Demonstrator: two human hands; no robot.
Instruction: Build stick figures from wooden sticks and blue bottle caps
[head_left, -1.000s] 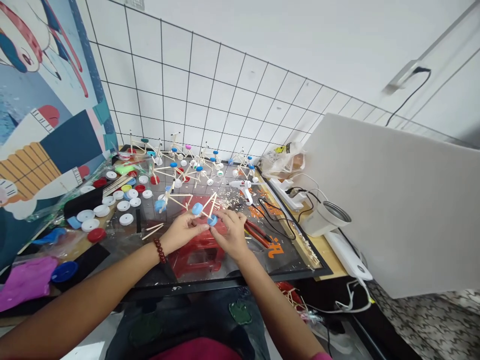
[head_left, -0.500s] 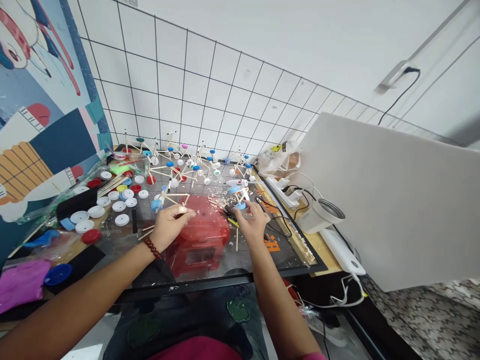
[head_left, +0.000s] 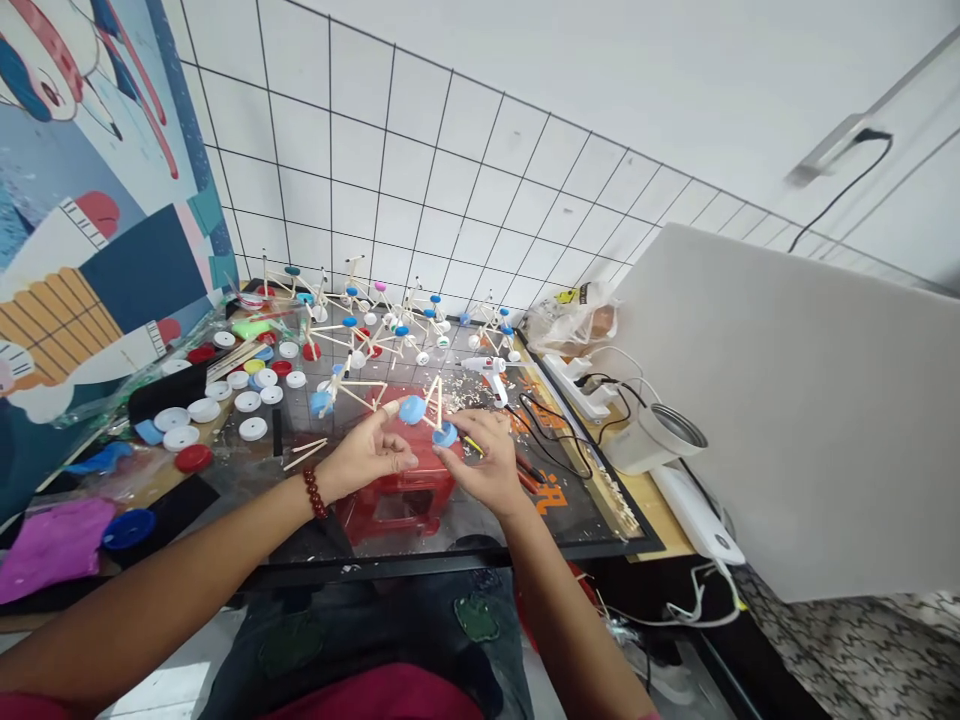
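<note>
1. Head view: both hands meet over the middle of the bench, near its front edge, and share a small stick-and-cap model [head_left: 433,400].
2. Left hand [head_left: 367,455] is closed narrowly. Its thumb and fingers pinch the model beside the upper blue cap [head_left: 412,409], and the forefinger lies along it.
3. Right hand [head_left: 484,465] is also narrow. Its fingertips grip the lower blue cap [head_left: 445,435], which touches the sticks rising from it.
4. The model is lifted just clear of the glass top, above a red plastic piece [head_left: 397,495] that shows under the hands.
5. A bead bracelet [head_left: 313,492] circles the left wrist.
6. Loose sticks [head_left: 306,455] lie just left of the left hand.
7. White caps [head_left: 253,428] are spread toward the bench's left edge, with a red cap [head_left: 193,458] nearer the front.
8. Finished stick models [head_left: 375,320] crowd the far edge against the tiled wall.
9. A glue gun [head_left: 489,372] lies beyond the right hand, near it but apart.
10. Red-handled pliers [head_left: 527,472] rest just right of the right hand.
11. At the right edge stand a power strip [head_left: 577,392] and a white cup [head_left: 656,435], and a white board [head_left: 810,420] leans behind them.
</note>
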